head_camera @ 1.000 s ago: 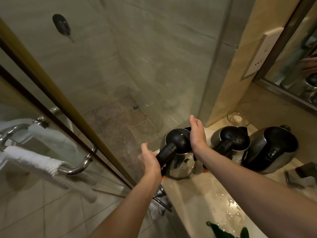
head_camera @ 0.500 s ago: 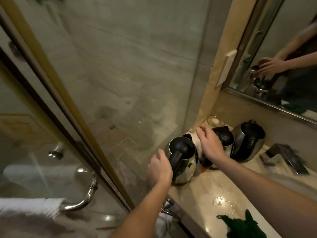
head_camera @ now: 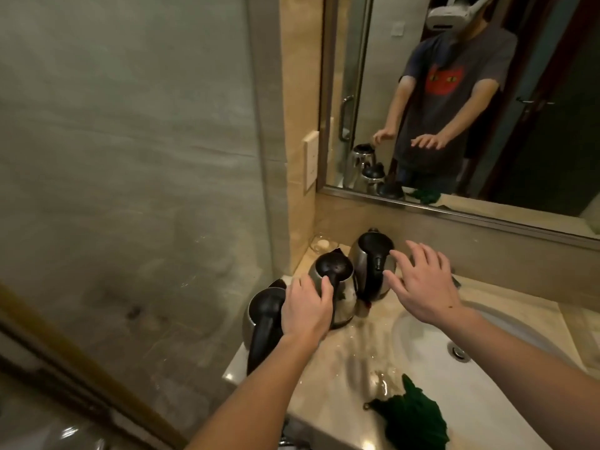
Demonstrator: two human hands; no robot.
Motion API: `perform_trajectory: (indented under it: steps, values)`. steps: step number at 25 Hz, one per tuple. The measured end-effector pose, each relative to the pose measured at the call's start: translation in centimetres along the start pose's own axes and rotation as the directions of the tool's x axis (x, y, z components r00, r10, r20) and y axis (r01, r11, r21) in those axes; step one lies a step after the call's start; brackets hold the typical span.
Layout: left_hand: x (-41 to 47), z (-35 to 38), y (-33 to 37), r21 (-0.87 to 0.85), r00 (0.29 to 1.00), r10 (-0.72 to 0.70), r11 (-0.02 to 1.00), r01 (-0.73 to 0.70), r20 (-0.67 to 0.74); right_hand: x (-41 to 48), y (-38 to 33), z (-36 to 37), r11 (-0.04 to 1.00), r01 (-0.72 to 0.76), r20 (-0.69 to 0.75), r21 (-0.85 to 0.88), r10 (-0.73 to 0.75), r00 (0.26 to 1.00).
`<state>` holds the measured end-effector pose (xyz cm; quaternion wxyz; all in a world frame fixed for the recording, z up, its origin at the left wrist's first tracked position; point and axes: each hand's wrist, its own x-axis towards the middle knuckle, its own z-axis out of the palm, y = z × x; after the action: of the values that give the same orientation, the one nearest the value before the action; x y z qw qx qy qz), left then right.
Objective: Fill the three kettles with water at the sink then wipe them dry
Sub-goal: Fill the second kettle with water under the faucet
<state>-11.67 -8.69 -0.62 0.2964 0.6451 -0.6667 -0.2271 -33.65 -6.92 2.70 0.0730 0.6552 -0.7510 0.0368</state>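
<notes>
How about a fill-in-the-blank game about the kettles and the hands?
1. The left hand grips the middle kettle by its ___.
2. With its fingers spread and holding nothing, the right hand is wide ___.
3. The cloth lying on the counter is ___ in colour.

Missing words: handle; open; green.

Left forearm and right forearm, both bare, reach from the near edge toward the far side. Left hand palm down, fingers curled, thumb hooked right; grip unclear. Right hand farther right, palm down, fingers straight and spread, holding nothing. Hands apart.
</notes>
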Motion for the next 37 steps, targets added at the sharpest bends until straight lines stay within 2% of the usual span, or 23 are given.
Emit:
perform_trajectory:
  steps: [4, 6, 10, 13, 16, 21, 27, 29, 31, 34, 37]
  values:
    - [1.9, 3.8, 0.2, -0.106, 0.962, -0.270, 0.956, 0.273, 0.047, 1.8, 1.3, 1.6, 0.999, 0.030, 0.048, 0.042, -0.032, 0.998]
    - [2.7, 5.1, 0.4, -0.109, 0.932, -0.360, 0.925, 0.364, 0.052, 2.9, 1.8, 2.8, 0.996, 0.056, 0.067, 0.074, -0.061, 0.996]
    - [3.8, 8.0, 1.2, -0.122, 0.860, -0.507, 0.851, 0.511, 0.060, 5.1, 2.9, 5.5, 0.987, 0.098, 0.102, 0.128, -0.111, 0.989]
    - [4.3, 9.7, 0.9, -0.228, 0.794, -0.606, 0.768, 0.598, 0.039, 6.3, 3.9, 7.1, 0.978, 0.117, 0.105, 0.172, -0.136, 0.985]
    - [4.4, 10.3, 0.2, -0.373, 0.760, -0.649, 0.697, 0.612, 0.033, 7.1, 4.7, 8.1, 0.968, 0.129, 0.097, 0.214, -0.153, 0.984]
    - [4.0, 9.6, 1.5, -0.554, 0.797, -0.599, 0.638, 0.534, 0.079, 7.5, 5.1, 8.7, 0.957, 0.150, 0.090, 0.249, -0.177, 0.980]
    - [2.1, 7.0, 2.1, -0.549, 0.828, -0.551, 0.663, 0.509, 0.102, 4.8, 5.7, 6.5, 0.955, 0.115, 0.077, 0.272, -0.141, 0.987]
    - [0.7, 5.9, 2.3, -0.548, 0.840, -0.525, 0.668, 0.504, 0.133, 3.0, 5.5, 5.7, 0.941, 0.072, 0.067, 0.330, -0.099, 0.993]
    - [-0.8, 4.6, 2.5, -0.575, 0.854, -0.492, 0.654, 0.492, 0.170, 1.0, 5.1, 4.8, 0.877, -0.030, 0.086, 0.479, -0.012, 0.996]
    - [-3.0, 2.4, 2.7, -0.611, 0.884, -0.414, 0.648, 0.455, 0.219, -2.1, 4.1, 2.9, 0.663, -0.247, 0.205, 0.707, 0.143, 0.968]
    - [-4.9, 0.6, 3.3, -0.621, 0.900, -0.350, 0.652, 0.434, 0.261, -4.6, 3.6, 0.8, 0.525, -0.350, 0.233, 0.776, 0.277, 0.932]
